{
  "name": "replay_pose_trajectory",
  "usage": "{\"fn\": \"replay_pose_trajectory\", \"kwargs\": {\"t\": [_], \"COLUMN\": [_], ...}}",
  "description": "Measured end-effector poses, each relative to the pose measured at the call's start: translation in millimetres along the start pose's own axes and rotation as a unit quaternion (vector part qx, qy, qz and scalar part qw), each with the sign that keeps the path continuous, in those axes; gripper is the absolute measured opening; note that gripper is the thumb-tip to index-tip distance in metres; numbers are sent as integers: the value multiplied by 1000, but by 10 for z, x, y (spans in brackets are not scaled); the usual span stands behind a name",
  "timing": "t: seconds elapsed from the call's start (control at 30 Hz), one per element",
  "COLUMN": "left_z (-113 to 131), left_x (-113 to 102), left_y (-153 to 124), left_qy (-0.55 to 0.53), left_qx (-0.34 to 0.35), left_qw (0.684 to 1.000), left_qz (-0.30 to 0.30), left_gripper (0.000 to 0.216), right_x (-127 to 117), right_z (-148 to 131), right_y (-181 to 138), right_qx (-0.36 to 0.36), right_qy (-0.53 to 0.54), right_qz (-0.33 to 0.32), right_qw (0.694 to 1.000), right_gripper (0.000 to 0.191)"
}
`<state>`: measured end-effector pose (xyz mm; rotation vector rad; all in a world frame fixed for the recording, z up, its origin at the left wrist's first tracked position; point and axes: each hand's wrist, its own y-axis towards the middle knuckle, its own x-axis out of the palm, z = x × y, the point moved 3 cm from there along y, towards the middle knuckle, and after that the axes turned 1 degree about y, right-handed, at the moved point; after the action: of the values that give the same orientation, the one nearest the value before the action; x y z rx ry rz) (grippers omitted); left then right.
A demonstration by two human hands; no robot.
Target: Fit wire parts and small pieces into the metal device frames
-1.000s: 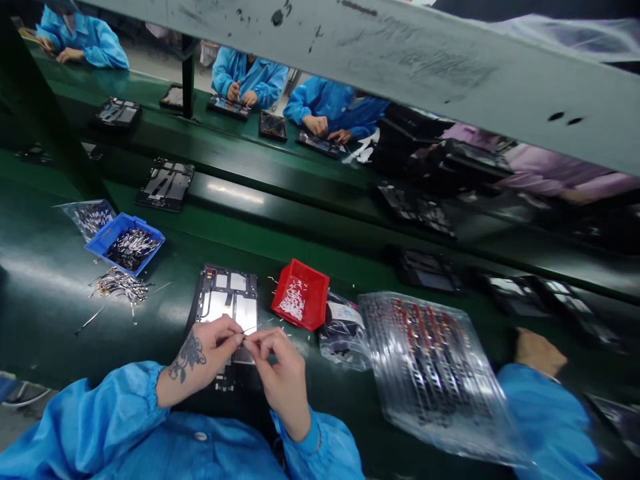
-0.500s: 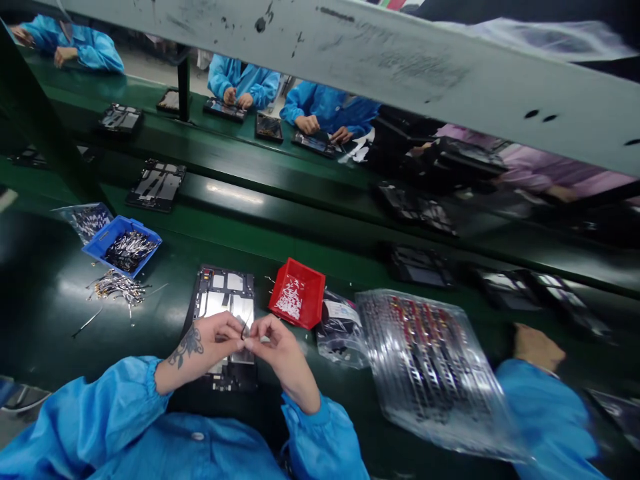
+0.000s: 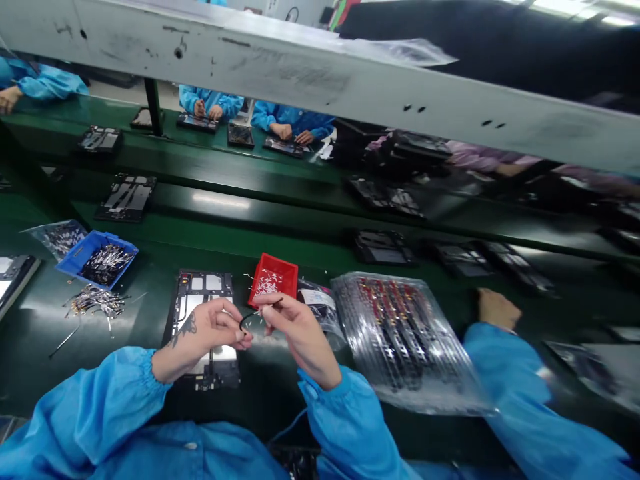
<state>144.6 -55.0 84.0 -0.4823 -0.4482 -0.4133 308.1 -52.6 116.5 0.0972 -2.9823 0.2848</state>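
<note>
Between my two hands, a thin black cable (image 3: 243,321) curves in an arc. My left hand (image 3: 213,330) is closed, pinching one end of it at the fingertips. My right hand (image 3: 300,333) is also closed, its thumb and fingers on the cable's other end just in front of the red bin. Below my left hand lies an opened tablet (image 3: 220,373) with silvery panels and black edges, partly covered by that hand. The red bin (image 3: 286,270) holds small white pieces, some of them hidden by my right hand.
At left stand a blue bin (image 3: 75,259) of short cables, a loose cable pile (image 3: 97,301) and a clear bag (image 3: 63,237). Right of the red bin lie a plastic bag (image 3: 320,303) and a clear tray (image 3: 400,333) of parts. A co-worker's arm (image 3: 505,353) rests beyond it.
My hands have moved apart, the right one rising toward the red bin, and the cable now shows stretched between them. The whole view has shifted, so the table's things sit further left.
</note>
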Motion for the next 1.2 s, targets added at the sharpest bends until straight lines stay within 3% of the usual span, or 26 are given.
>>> {"fn": "replay_pose_trajectory", "kwargs": {"t": [0.2,0.3,0.47,0.73,0.8,0.87,0.97,1.03,1.13,1.2], "left_z": [-67,-73,-13,-11,2,15,18,6,-14,-20], "left_x": [191,250,311,295,277,258,241,240,241,238], "left_y": [303,570,909,1033,1046,1065,1096,1109,1105,1096], "left_qy": [40,125,233,250,256,264,287,312,349,367], "left_qx": [25,55,132,116,122,132,150,162,181,192], "left_qw": [997,989,963,961,958,954,944,934,916,908], "left_qz": [-53,-49,12,24,35,50,66,70,74,71], "left_gripper": [44,53,22,13,12,12,12,12,15,17], "right_x": [-327,-529,-684,-686,-687,-656,-549,-502,-480,-496], "right_z": [-31,9,162,287,271,242,255,293,333,339], "right_y": [193,313,446,466,416,342,268,263,292,316], "right_qx": [-32,-63,-84,-139,-192,-272,-367,-392,-400,-394], "right_qy": [-37,-48,-61,-133,-196,-316,-501,-572,-624,-630], "right_qz": [62,99,112,147,196,230,191,157,119,97], "right_qw": [997,992,988,970,941,879,760,703,661,662], "right_gripper": [25,31,44,40,30,18,18,23,26,26]}}
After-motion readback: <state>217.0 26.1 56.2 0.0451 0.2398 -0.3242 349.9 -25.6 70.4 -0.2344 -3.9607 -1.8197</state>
